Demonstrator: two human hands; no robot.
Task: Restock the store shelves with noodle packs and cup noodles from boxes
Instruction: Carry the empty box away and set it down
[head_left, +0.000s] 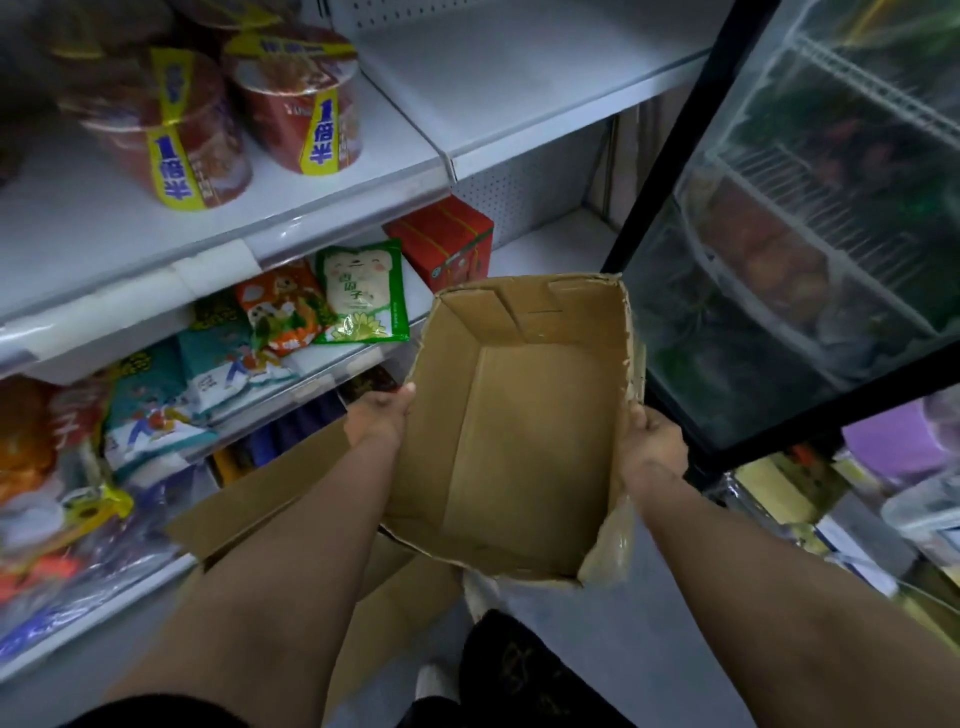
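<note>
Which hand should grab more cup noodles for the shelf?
Probably the left hand. Both hands grip the empty cardboard box, the right hand by the fridge, while the left is on the side of the shelves and cup noodles.

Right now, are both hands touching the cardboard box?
Touching. The head view shows the left hand gripping the left wall of the cardboard box and the right hand gripping its right wall.

White metal shelving (343, 192) stands left, a glass-door fridge (810, 218) right, grey floor (670, 639) between.
</note>
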